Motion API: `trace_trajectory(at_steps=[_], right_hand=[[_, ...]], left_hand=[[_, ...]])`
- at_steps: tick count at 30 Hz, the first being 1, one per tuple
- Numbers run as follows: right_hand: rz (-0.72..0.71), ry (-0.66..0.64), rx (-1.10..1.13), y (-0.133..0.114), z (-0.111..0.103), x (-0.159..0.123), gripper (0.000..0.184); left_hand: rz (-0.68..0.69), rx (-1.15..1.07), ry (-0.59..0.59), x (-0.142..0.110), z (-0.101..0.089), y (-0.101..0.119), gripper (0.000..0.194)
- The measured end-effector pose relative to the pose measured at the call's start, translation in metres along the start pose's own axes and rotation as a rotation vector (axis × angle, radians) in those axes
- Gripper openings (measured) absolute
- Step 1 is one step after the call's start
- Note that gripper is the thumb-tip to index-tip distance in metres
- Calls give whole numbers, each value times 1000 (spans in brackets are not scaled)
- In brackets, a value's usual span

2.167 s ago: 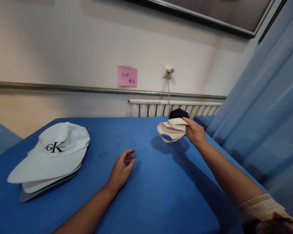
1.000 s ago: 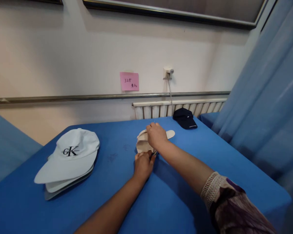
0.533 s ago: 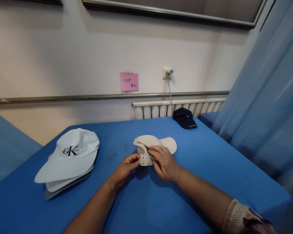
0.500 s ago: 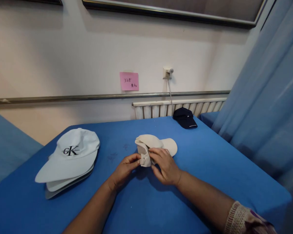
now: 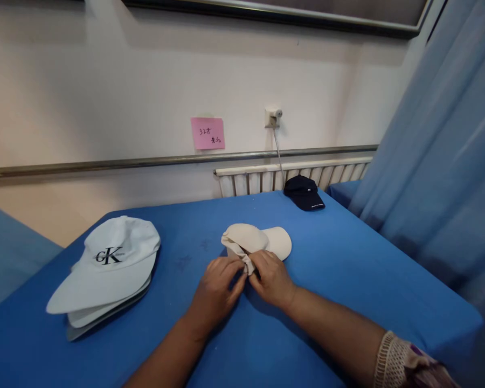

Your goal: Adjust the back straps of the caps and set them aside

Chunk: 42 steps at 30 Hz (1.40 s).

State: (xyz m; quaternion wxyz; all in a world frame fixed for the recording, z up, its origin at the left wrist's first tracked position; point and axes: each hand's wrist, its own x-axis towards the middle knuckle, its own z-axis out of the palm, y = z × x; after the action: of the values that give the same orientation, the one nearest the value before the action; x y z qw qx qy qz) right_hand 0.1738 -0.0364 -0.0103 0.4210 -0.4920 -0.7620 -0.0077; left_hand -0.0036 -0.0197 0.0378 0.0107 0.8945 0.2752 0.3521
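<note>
A cream baseball cap (image 5: pixel 246 237) lies on its side at the middle of the blue-covered table (image 5: pixel 210 215), its brim pointing right. My left hand (image 5: pixel 222 280) pinches the strap at the cap's back, fingers closed. Close beside it, my right hand (image 5: pixel 271 276) grips the same strap area with thumb and fingers. The two hands almost meet there, and they hide the buckle and most of the strap.
A stack of pale caps (image 5: pixel 113 264), the top one lettered "CK", stands at the left. A dark navy cap (image 5: pixel 304 193) sits at the far right edge by the white radiator (image 5: pixel 258 180). Blue curtains (image 5: pixel 440 161) hang on the right.
My left hand has moved right and turned over the strap, closing in on my right hand. The buckle, visible before, is now covered. The view has shifted slightly.
</note>
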Motion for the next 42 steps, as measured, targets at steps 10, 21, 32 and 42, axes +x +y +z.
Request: trace_trajectory(at_steps=[10, 21, 32, 42], right_hand=[[-26, -69, -51, 0, 3, -4, 15], [306, 24, 405, 13, 16, -2, 33], [134, 108, 459, 7, -1, -1, 57], [-119, 19, 51, -2, -24, 0, 25]], left_hand=[[-280, -160, -88, 1, 14, 7, 23], [-690, -979, 39, 3, 4, -24, 26], [-316, -212, -85, 0, 24, -8, 34], [-448, -418, -82, 0, 16, 6, 13]])
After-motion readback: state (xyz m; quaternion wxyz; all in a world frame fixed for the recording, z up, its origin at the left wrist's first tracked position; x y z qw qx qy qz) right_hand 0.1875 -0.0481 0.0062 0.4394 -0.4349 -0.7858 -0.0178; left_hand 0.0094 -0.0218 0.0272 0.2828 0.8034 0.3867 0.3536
